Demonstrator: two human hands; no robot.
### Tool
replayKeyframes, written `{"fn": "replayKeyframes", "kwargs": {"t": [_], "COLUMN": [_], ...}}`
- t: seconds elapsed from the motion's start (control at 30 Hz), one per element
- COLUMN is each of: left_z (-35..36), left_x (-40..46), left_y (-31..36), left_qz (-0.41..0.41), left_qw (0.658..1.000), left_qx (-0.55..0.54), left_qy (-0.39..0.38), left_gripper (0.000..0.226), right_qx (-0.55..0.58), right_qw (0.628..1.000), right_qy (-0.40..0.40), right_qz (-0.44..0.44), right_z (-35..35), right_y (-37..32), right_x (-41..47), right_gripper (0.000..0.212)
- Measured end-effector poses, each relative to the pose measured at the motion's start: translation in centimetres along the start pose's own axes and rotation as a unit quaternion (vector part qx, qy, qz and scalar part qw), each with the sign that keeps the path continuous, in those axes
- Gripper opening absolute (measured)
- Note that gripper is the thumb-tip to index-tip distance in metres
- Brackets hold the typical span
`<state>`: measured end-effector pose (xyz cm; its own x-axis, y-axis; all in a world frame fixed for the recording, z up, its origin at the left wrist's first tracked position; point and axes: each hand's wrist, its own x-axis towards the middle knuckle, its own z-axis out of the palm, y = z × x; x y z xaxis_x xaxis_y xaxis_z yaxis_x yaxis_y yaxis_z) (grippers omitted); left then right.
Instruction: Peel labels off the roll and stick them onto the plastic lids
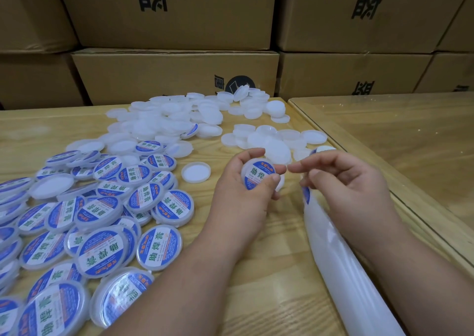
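My left hand [246, 194] holds a white plastic lid [257, 176] with a blue and white label stuck on its top, thumb pressing the label's lower edge. My right hand [346, 181] hovers just to the right, fingers loosely curled, index fingertip almost touching the lid, nothing gripped. Under the right hand lies the white backing strip of the label roll [341, 264], running toward the front right, with a blue label [306, 194] showing near its upper end. A heap of labelled lids [102, 220] covers the left of the table. Plain white lids [174, 122] are piled at the back centre.
The wooden table [269, 284] meets a second, glass-topped table [397, 135] on the right. Stacked cardboard boxes [174, 76] form a wall behind. One plain lid [196, 172] lies alone, inside up, just left of my left hand.
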<state>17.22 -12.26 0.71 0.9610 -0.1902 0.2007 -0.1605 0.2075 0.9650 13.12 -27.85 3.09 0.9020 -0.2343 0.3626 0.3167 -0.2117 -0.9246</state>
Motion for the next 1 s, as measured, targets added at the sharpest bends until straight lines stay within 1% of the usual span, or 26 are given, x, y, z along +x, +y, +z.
{"fn": "replayKeyframes", "kwargs": {"t": [0.07, 0.17, 0.2, 0.3, 0.33, 0.4, 0.5, 0.6, 0.7, 0.8, 0.87, 0.93, 1.0], "left_z": [-0.2, -0.3, -0.4, -0.5, -0.6, -0.5, -0.5, -0.7, -1.1, -1.1, -1.0, -0.8, -0.8], "left_x": [0.1, 0.0, 0.0, 0.0, 0.1, 0.1, 0.2, 0.4, 0.6, 0.7, 0.8, 0.9, 1.0], "left_y": [0.1, 0.4, 0.5, 0.9, 1.0, 1.1, 1.1, 0.6, 0.1, 0.2, 0.5, 0.7, 0.9], "left_qz": [-0.016, -0.047, -0.056, -0.076, -0.078, -0.08, -0.08, -0.085, -0.108, -0.098, -0.097, -0.098, -0.092], "left_qw": [1.0, 0.998, 0.997, 0.994, 0.992, 0.989, 0.986, 0.987, 0.984, 0.983, 0.98, 0.977, 0.968], "left_qx": [-0.023, -0.033, -0.035, -0.07, -0.083, -0.106, -0.121, -0.105, -0.103, -0.129, -0.15, -0.162, -0.186], "left_qy": [0.01, 0.032, 0.033, 0.04, 0.049, 0.064, 0.079, 0.089, 0.095, 0.084, 0.084, 0.103, 0.139], "left_gripper": [0.032, 0.012, 0.017, 0.045, 0.049, 0.046, 0.027, 0.011, 0.016, 0.013, 0.018, 0.024, 0.027], "right_qx": [-0.008, -0.009, -0.007, -0.01, -0.012, -0.018, -0.019, -0.019, -0.023, -0.034, -0.029, -0.019, -0.012], "right_qw": [0.999, 0.997, 0.997, 0.996, 0.996, 0.996, 0.995, 0.995, 0.995, 0.994, 0.994, 0.994, 0.994], "right_qy": [0.038, 0.074, 0.081, 0.091, 0.091, 0.092, 0.094, 0.098, 0.102, 0.1, 0.103, 0.106, 0.108], "right_qz": [-0.013, -0.009, -0.005, 0.003, 0.005, 0.007, 0.009, 0.006, 0.002, 0.0, -0.002, -0.001, 0.001], "right_z": [-0.4, -0.8, -0.9, -0.8, -0.8, -0.9, -0.9, -0.8, -0.8, -1.0, -0.9, -0.9, -0.8], "right_y": [0.0, 0.1, 0.2, 0.3, 0.3, 0.5, 0.7, 0.8, 1.0, 1.2, 1.3, 1.3, 1.3], "right_x": [0.2, 0.5, 0.5, 0.7, 0.7, 0.6, 0.6, 0.7, 0.6, 0.6, 0.7, 0.7, 0.7], "right_gripper": [0.029, 0.024, 0.024, 0.026, 0.027, 0.027, 0.027, 0.028, 0.029, 0.03, 0.025, 0.019, 0.018]}}
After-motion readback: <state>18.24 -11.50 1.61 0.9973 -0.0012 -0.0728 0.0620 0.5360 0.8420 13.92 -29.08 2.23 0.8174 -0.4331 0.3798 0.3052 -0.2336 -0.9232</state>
